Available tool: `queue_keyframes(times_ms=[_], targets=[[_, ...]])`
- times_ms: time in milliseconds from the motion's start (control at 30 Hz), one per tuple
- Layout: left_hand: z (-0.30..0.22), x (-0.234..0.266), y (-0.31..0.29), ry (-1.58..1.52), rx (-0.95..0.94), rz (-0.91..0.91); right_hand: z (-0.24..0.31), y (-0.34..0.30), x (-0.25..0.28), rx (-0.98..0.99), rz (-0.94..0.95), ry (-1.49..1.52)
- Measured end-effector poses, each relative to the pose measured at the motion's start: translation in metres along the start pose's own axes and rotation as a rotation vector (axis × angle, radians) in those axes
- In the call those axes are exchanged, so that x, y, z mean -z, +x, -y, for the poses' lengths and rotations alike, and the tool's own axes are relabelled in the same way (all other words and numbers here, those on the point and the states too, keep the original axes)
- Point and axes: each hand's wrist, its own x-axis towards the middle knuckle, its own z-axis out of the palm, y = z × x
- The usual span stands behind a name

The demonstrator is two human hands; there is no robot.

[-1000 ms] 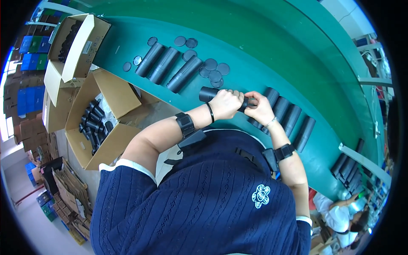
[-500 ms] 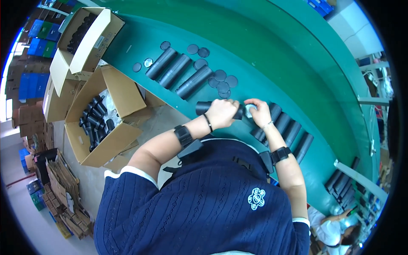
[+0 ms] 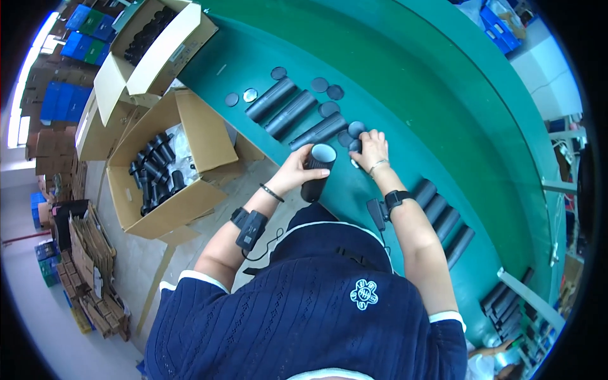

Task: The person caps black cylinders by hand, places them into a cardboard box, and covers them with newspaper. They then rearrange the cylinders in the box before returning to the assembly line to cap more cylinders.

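My left hand (image 3: 296, 172) is wrapped round a black tube (image 3: 315, 188) near the table's front edge. The tube is tilted so that its open upper end shows a pale inside. My right hand (image 3: 375, 152) reaches over a cluster of round black discs (image 3: 356, 128), its fingers curled down and pinching at a disc on the cluster's near side. A small pale piece (image 3: 355, 163) shows beside that hand, partly hidden. Beyond my left hand, three black tubes lie side by side, the nearest of them a ribbed tube (image 3: 320, 131). More loose discs (image 3: 320, 84) are scattered round them.
To the right, several black tubes (image 3: 436, 208) lie on the green table (image 3: 405, 145). An open carton (image 3: 145, 215) of black parts stands at the left, with another carton (image 3: 166, 60) behind it. More tubes (image 3: 506, 304) and a person's arm (image 3: 497, 348) are at the far right.
The tube in my left hand has turned from lying flat to open end up. My right hand has moved away from the tube's end to the discs; the whitish piece it held is no longer plainly in its fingers.
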Motion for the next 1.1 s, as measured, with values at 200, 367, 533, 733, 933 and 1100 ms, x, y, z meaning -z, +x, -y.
queue_keyframes(times_ms=[200, 367, 533, 733, 933, 1100], targets=[[-0.006, -0.01, 0.004, -0.237, 0.038, 0.035, -0.01, 0.012, -0.016, -0.195, -0.084, 0.221], [-0.017, -0.028, 0.01, -0.183, -0.007, 0.156, -0.033, 0.011, 0.004, -0.11, -0.333, 0.846], [-0.022, -0.057, 0.019, -0.117, -0.113, 0.301, -0.029, -0.053, 0.062, -0.122, -0.113, 1.243], [-0.035, -0.097, 0.023, -0.384, 0.085, 0.548, -0.035, -0.133, 0.103, 0.038, 0.236, 1.848], [-0.02, -0.136, 0.03, -0.335, 0.116, 0.668, -0.064, -0.164, 0.099, 0.082, -0.029, 1.652], [0.006, -0.146, 0.041, 0.319, -0.206, 0.615, -0.063, -0.19, 0.13, -0.008, -0.086, 0.953]])
